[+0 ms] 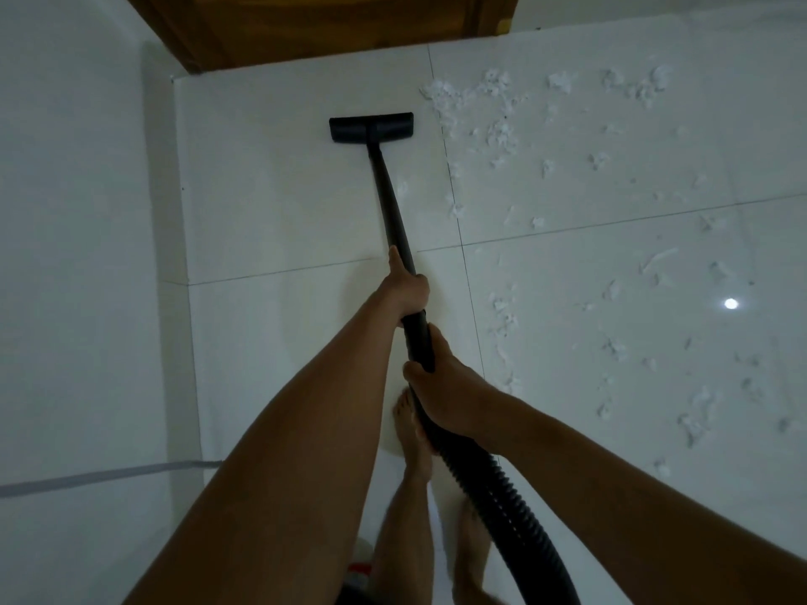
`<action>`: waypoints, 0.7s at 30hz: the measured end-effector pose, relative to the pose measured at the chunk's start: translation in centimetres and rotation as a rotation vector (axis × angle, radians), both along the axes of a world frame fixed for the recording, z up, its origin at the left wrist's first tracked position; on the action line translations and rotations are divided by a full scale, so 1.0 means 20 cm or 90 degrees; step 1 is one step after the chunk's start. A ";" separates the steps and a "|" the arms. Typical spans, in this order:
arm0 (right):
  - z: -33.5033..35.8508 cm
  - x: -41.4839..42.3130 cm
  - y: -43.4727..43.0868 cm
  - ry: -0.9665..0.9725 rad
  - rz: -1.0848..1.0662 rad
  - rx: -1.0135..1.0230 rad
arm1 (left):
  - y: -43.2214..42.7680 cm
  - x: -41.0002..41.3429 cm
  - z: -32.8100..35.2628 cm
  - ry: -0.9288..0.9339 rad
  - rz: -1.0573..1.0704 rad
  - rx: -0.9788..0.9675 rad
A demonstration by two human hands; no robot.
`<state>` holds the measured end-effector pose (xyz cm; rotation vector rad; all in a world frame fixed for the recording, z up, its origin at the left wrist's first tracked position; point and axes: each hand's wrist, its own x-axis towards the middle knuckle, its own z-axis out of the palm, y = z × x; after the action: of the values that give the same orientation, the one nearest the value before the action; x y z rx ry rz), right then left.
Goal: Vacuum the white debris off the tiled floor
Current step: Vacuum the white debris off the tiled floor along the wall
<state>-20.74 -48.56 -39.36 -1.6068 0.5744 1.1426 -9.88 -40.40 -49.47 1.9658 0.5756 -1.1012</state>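
Note:
A black vacuum wand (pixel 390 198) runs from my hands to a flat black floor head (pixel 371 128) lying on the white tiled floor (pixel 279 203) near the far wall. My left hand (pixel 408 290) grips the wand partway down. My right hand (pixel 441 386) grips the wand's lower end where the ribbed black hose (pixel 506 491) joins it. White debris (pixel 502 128) lies scattered in shreds over the tiles to the right of the floor head and further down the right side (pixel 694 412). The tile under the head looks free of shreds.
A white wall (pixel 78 211) runs along the left. A brown wooden door (pixel 314 28) stands at the top. My bare feet (pixel 410 434) stand below the hands. A grey cable (pixel 100 475) crosses the lower left. A lamp reflection (pixel 730 303) shines at right.

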 end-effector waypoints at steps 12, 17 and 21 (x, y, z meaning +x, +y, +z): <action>-0.02 -0.76 -0.17 -0.063 0.021 -0.004 | -0.15 -0.77 -0.01 -0.049 0.134 -0.052; -0.18 -1.13 -0.30 -0.084 0.002 0.013 | -0.26 -1.12 -0.20 -0.080 0.169 -0.060; -0.39 -1.31 -0.33 -0.112 0.035 0.007 | -0.27 -1.27 -0.39 -0.083 0.216 -0.091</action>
<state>-46.96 -55.20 -47.09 -1.7025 0.4105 1.0299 -35.36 -45.78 -57.18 1.7232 0.7090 -0.7758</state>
